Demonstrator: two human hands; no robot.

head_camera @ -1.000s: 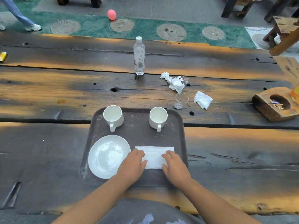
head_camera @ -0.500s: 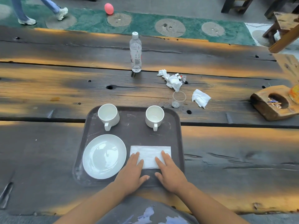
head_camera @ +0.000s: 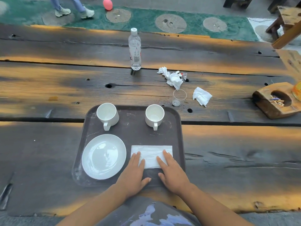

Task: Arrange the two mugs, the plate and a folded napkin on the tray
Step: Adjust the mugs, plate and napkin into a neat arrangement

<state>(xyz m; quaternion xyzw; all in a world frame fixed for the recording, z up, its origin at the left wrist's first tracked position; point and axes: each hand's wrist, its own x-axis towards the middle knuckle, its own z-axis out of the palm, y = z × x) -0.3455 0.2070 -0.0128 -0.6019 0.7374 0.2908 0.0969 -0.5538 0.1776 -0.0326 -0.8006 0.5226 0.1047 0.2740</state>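
A dark brown tray [head_camera: 132, 131] lies on the wooden table in front of me. Two white mugs stand upright at its far side, one at the left [head_camera: 107, 115] and one at the right [head_camera: 154, 116], handles turned toward me. A white plate [head_camera: 103, 156] sits at the near left of the tray. A folded white napkin [head_camera: 151, 154] lies flat at the near right. My left hand [head_camera: 133, 174] and my right hand [head_camera: 172, 172] lie flat with straight fingers, their fingertips pressing on the napkin's near edge.
Beyond the tray stand a clear water bottle [head_camera: 134, 50] and a small clear plastic cup [head_camera: 178, 97], with crumpled tissues [head_camera: 172, 77] [head_camera: 202, 96] near them. A wooden ashtray block [head_camera: 275, 100] sits at the right. A person's feet [head_camera: 73, 12] pass on the green floor beyond the table.
Both hands have slid back toward me along the napkin, and their fingers have straightened out flat. The feet behind the table have moved to the right.
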